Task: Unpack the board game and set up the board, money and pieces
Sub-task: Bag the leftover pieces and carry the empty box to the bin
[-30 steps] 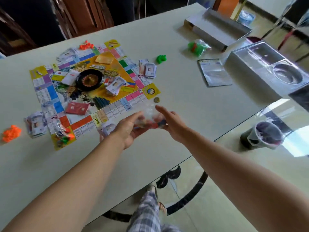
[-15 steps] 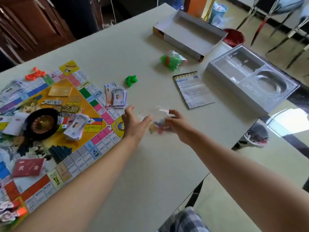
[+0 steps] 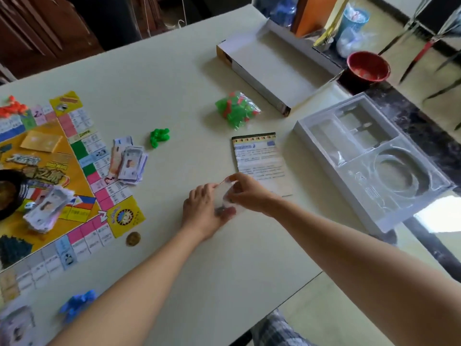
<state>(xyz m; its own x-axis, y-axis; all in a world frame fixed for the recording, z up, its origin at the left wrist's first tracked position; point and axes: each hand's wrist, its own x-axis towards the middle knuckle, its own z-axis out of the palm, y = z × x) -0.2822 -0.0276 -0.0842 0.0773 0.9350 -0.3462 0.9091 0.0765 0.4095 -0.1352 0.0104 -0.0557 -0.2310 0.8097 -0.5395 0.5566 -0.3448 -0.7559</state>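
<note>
– Now, where, and pointing how?
– Mid-frame: clear bag [image 3: 223, 199], long axis top-to-bottom, pinched above by right hand [image 3: 248, 193], gripped below by left hand [image 3: 201, 212].
– Underneath?
– Cream table [image 3: 174, 83]; game board [image 3: 45, 156] at left, floor [image 3: 336, 308] at lower right.

bench [image 3: 174, 78]: smooth, matt, pale top
board [image 3: 50, 156]: printed card, slight sheen
small bag [image 3: 222, 194]: clear crinkled plastic
tray insert [image 3: 369, 148]: clear glossy moulded plastic
box lid [image 3: 269, 63]: matt white cardboard
leaflet [image 3: 257, 156]: printed paper
green pieces [image 3: 159, 137]: shiny plastic

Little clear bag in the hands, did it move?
Yes. The little clear bag has moved away from the game board, toward the leaflet.
</note>
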